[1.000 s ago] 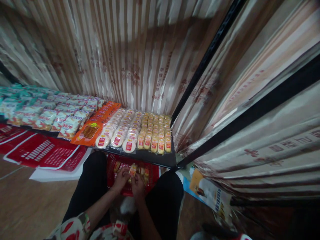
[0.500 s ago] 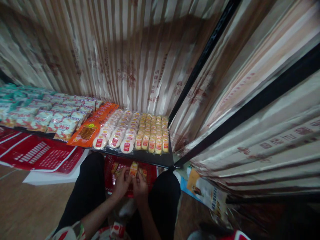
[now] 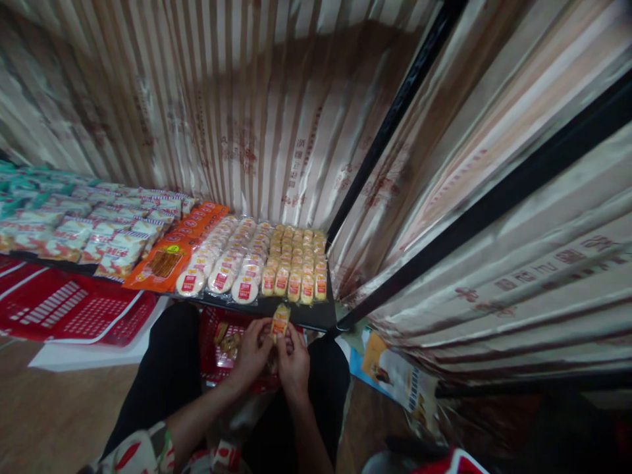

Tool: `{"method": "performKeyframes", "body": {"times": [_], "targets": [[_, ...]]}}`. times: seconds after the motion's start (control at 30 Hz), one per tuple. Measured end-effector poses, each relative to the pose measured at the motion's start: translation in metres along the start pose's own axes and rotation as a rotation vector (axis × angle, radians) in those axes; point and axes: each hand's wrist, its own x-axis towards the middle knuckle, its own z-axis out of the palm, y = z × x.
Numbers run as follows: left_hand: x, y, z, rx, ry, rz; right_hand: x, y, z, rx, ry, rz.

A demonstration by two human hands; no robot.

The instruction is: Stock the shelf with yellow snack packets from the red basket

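Between my two hands, above a red basket (image 3: 210, 365), is a small wrapped yellow snack (image 3: 280, 322) with an orange-red label, held upright. My left hand (image 3: 254, 352) grips it from the left side, and my right hand (image 3: 293, 359) pinches its lower right. Inside the basket lie several more wrapped snacks (image 3: 230, 343), partly covered by my hands. Just beyond, rows of similar yellow packs (image 3: 295, 284) stand at the right end of a black shelf (image 3: 311, 317). Beside them are rows of round white wrapped crackers (image 3: 244, 288).
Farther left on the shelf lie orange packets (image 3: 162, 262) and many white bags (image 3: 118, 250). Another red basket (image 3: 106, 329) stands on the floor at left. Black poles (image 3: 395, 131) and a striped curtain (image 3: 276, 99) bound the back and right.
Both hands have moved right and slightly up with the wrapped snack, closer to the shelf edge. More of the basket's contents now shows. The view has shifted a little.
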Motion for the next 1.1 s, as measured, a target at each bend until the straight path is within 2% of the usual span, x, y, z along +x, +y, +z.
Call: {"method": "performKeyframes", "body": {"times": [0.17, 0.37, 0.53, 0.83, 1.1], "targets": [[0.009, 0.012, 0.015, -0.13, -0.107, 0.017, 0.018, -0.009, -0.017, -0.107, 0.088, 0.031], [0.028, 0.021, 0.035, -0.084, -0.134, 0.043, 0.033, -0.015, -0.034, -0.38, 0.177, -0.028], [0.041, 0.023, 0.051, -0.085, -0.147, 0.057, 0.04, -0.018, -0.038, -0.479, 0.212, -0.003], [0.057, 0.023, 0.074, -0.062, -0.164, 0.009, 0.049, -0.024, -0.035, -0.481, 0.218, 0.091], [0.066, 0.043, 0.086, 0.043, -0.215, -0.028, 0.062, -0.007, -0.034, -0.343, 0.297, 0.031]]}}
